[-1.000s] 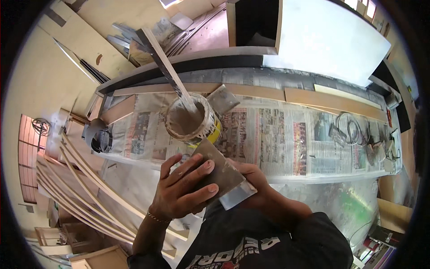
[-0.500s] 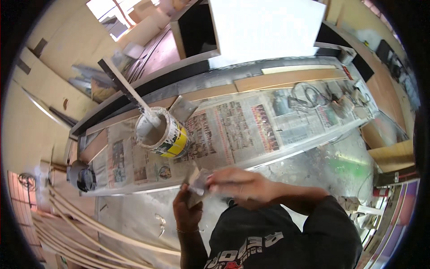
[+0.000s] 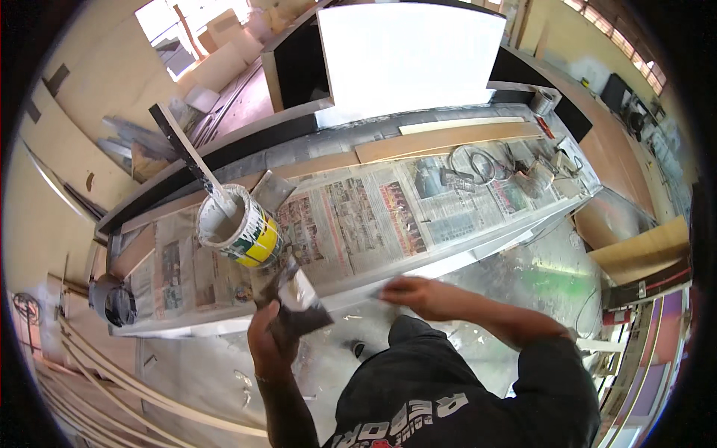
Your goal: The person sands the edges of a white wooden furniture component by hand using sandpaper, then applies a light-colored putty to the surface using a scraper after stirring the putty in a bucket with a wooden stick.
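Observation:
My left hand (image 3: 269, 342) grips a dark flat plate (image 3: 305, 321) with a smear of white paste (image 3: 302, 291) on its upper face. It is held just in front of the table's near edge. To its right, apart from the plate, my right hand (image 3: 424, 296) is closed with the fingers pinched together. A small grey bit shows at its fingertips, too blurred to name. Beyond the left hand stands a paste-streaked bucket (image 3: 260, 237) with a yellow and green label. A long paste-coated stick (image 3: 181, 145) leans out of it.
Newspaper (image 3: 366, 216) covers the long table. A loose grey plate (image 3: 272, 191) lies behind the bucket, and a dark round container (image 3: 112, 300) stands at the left end. Wooden strips (image 3: 448, 140), coiled cable (image 3: 478, 166) and a tin (image 3: 543, 101) sit farther back. Long battens (image 3: 142, 377) lie lower left.
My hands have come apart: the right has drawn away rightward from the plate. The left has shifted left and the plate's pasted face now shows. The whole view has shifted slightly.

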`<state>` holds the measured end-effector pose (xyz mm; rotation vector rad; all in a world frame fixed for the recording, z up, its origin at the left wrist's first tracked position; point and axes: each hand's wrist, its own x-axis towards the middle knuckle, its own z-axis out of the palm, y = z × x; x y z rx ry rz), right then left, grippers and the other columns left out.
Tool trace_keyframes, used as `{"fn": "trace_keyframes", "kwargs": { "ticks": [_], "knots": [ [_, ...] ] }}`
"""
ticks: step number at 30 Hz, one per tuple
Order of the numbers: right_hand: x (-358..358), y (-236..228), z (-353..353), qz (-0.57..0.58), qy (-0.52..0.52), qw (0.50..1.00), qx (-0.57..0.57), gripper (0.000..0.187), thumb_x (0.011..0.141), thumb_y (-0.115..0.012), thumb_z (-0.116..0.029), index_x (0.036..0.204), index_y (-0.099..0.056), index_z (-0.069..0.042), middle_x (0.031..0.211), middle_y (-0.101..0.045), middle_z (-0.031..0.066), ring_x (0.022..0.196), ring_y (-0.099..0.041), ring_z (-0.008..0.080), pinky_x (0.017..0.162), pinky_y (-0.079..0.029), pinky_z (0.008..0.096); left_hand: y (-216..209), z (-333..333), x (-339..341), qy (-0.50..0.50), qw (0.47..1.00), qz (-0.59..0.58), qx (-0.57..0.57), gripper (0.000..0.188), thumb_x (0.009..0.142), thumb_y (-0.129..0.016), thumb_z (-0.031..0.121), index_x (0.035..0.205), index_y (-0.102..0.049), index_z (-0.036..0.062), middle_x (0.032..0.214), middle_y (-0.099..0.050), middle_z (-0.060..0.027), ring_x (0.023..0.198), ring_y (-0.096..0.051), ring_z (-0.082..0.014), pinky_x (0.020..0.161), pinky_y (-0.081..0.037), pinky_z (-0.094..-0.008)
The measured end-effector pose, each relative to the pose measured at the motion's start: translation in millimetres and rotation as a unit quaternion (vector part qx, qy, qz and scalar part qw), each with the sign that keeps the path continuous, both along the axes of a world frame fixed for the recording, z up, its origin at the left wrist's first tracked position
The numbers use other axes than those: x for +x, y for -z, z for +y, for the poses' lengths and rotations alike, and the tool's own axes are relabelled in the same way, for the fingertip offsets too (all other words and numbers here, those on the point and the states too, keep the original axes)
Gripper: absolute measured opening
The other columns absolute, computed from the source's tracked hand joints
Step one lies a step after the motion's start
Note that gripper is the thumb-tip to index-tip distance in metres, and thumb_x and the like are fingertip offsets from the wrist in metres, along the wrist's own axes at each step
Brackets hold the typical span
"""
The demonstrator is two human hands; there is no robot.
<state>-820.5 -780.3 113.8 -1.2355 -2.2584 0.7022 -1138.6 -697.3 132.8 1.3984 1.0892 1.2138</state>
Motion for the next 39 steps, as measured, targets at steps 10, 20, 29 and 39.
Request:
{"fn": "trace_keyframes", "kwargs": {
  "ticks": [10,20,29,39],
  "knots": [
    [106.5,-101.6,64.1,-0.027,-0.077,0.947,0.310,0.040,0.077,-0.064,-0.012,0.117,-0.068,-0.012,0.128,-0.062,0.0074,0.116,-0.060,0.0303,0.098,-0.047,0.0444,-60.2,55.2,139.8,0.190,0.879,-0.284,-0.332,0.024,0.092,-0.056,0.010,0.112,-0.060,-0.0020,0.102,-0.067,-0.0123,0.090,-0.068,-0.0248,0.081,-0.055,-0.0396],
    [199.5,-64.4,139.1,-0.089,-0.190,0.955,0.207,0.039,0.080,-0.057,-0.006,0.117,-0.068,-0.015,0.128,-0.060,0.0071,0.123,-0.055,0.0256,0.104,-0.045,0.0413,-60.7,100.8,188.6,0.200,0.967,0.140,-0.066,0.038,0.091,-0.053,0.011,0.125,-0.053,-0.0042,0.112,-0.064,-0.0152,0.095,-0.066,-0.0264,0.083,-0.055,-0.0391],
    [350.0,49.0,347.7,0.366,0.412,0.810,0.203,0.048,0.081,-0.045,0.006,0.126,-0.058,-0.002,0.120,-0.064,0.0216,0.113,-0.061,0.0357,0.100,-0.046,0.0398,-18.0,65.1,153.5,-0.034,0.911,-0.285,-0.297,0.049,0.089,-0.059,0.021,0.134,-0.049,0.0025,0.127,-0.060,-0.0131,0.111,-0.061,-0.0299,0.094,-0.050,-0.0461],
    [342.6,43.7,481.0,0.300,0.578,0.679,0.339,0.061,0.078,-0.050,0.005,0.137,-0.038,0.011,0.139,-0.042,0.0294,0.130,-0.040,0.0437,0.110,-0.033,0.0450,-24.1,42.2,185.7,-0.318,0.872,-0.240,-0.285,0.023,0.091,-0.061,0.021,0.110,-0.063,0.0070,0.088,-0.069,-0.0047,0.064,-0.064,-0.0117,0.043,-0.050,-0.0213]
  ]
}}
